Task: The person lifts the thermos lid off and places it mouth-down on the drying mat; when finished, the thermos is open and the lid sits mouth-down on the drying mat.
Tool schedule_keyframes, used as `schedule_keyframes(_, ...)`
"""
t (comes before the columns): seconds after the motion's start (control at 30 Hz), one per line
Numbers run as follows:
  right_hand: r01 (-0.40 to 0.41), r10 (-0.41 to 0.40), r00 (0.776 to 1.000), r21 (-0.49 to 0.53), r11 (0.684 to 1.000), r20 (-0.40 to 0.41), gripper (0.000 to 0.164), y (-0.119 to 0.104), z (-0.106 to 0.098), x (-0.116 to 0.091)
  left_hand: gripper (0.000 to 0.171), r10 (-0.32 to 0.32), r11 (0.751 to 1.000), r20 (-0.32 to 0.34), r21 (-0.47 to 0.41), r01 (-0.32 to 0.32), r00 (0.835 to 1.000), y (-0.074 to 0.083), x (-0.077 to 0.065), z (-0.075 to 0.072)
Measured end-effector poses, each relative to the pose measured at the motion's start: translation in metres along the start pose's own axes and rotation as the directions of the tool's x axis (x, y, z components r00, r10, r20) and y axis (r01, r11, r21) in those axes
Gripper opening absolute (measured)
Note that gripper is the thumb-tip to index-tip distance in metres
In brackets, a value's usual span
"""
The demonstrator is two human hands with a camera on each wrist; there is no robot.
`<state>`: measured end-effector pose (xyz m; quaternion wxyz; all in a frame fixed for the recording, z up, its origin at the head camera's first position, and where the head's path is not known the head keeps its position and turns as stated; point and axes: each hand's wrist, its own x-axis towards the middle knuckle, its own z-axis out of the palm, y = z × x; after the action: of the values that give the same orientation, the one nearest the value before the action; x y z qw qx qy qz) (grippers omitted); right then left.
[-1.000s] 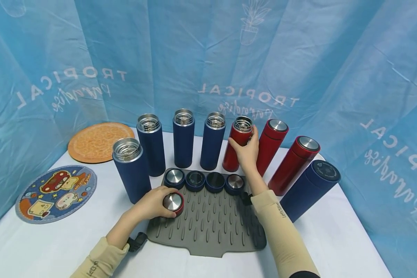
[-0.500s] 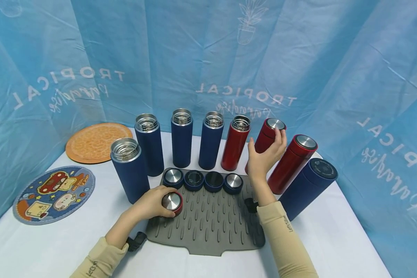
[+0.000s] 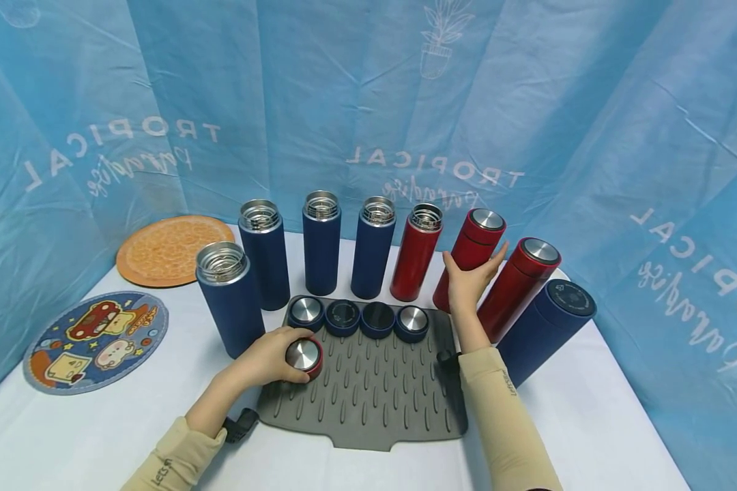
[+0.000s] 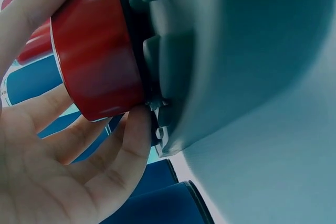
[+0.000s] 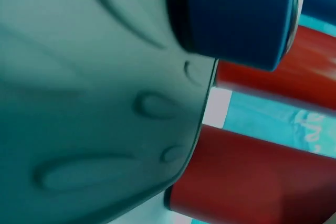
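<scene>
In the head view my left hand (image 3: 265, 359) holds a red flask lid (image 3: 304, 356) with a steel top on the grey ridged mat (image 3: 374, 409). The left wrist view shows its fingers curled round that lid (image 4: 97, 45). My right hand (image 3: 471, 290) is at a capped red thermos flask (image 3: 475, 244), thumb at its left and the other fingers spread at its right; whether they touch it is unclear. That flask's lower body (image 5: 247, 177) appears in the right wrist view. Left of it stands a lidless red flask (image 3: 416, 262) with a bare steel rim.
Several lidless blue flasks (image 3: 322, 252) stand behind and left of the mat. Several blue lids (image 3: 377, 320) line its far edge. Right stand another capped red flask (image 3: 518, 290) and a capped blue one (image 3: 546, 331). Two round mats, orange (image 3: 172, 252) and patterned (image 3: 98, 344), lie left.
My right hand has left the lidless red flask and moved right to the capped red one, first up near its cap, then lower on its body. The left hand stays on the red lid.
</scene>
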<state>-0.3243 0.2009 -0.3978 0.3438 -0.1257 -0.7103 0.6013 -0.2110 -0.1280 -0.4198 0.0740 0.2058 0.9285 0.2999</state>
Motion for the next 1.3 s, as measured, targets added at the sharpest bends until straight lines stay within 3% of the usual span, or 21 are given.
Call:
schedule_keyframes(0.17, -0.037, 0.037, 0.999, -0.016, 0.999, 0.01, 0.101, 0.004, -0.003, 0.005, 0.07, 0.007, 1.0, 0.003, -0.022, -0.007, 1.0, 0.001, 0.0, 0.001)
schedule_keyframes(0.37, -0.022, 0.022, 1.0, -0.046, 0.999, -0.006, 0.091, 0.001, -0.006, 0.002, 0.069, -0.011, 1.0, 0.005, -0.029, 0.011, 1.0, 0.003, 0.001, 0.002)
schedule_keyframes(0.53, 0.091, -0.09, 0.996, -0.019, 0.996, 0.01, 0.087, -0.005, -0.007, -0.003, 0.071, 0.005, 1.0, -0.002, -0.023, -0.005, 1.0, 0.003, 0.0, 0.002)
schedule_keyframes(0.67, 0.239, -0.239, 0.971, 0.009, 0.971, 0.025, 0.084, -0.017, -0.007, -0.012, 0.073, 0.031, 0.999, -0.008, -0.01, -0.031, 1.0, 0.003, -0.002, 0.002)
schedule_keyframes(0.87, 0.396, -0.398, 0.911, 0.037, 0.917, 0.106, 0.083, -0.049, -0.009, -0.033, 0.071, 0.048, 0.999, -0.037, -0.018, -0.048, 0.998, 0.008, -0.001, -0.001)
schedule_keyframes(1.03, 0.505, -0.482, 0.845, -0.052, 0.861, 0.23, 0.082, -0.065, -0.012, -0.05, 0.068, 0.069, 0.997, -0.068, -0.027, -0.071, 0.995, 0.015, 0.0, -0.006)
schedule_keyframes(1.17, 0.633, -0.55, 0.758, -0.19, 0.75, 0.352, 0.084, -0.067, -0.015, -0.06, 0.066, 0.112, 0.993, -0.109, -0.019, -0.115, 0.988, 0.022, 0.001, -0.012)
schedule_keyframes(1.3, 0.734, -0.554, 0.658, -0.272, 0.622, 0.51, 0.088, -0.065, -0.018, -0.067, 0.069, 0.137, 0.988, -0.181, -0.047, -0.148, 0.974, 0.03, 0.002, -0.017)
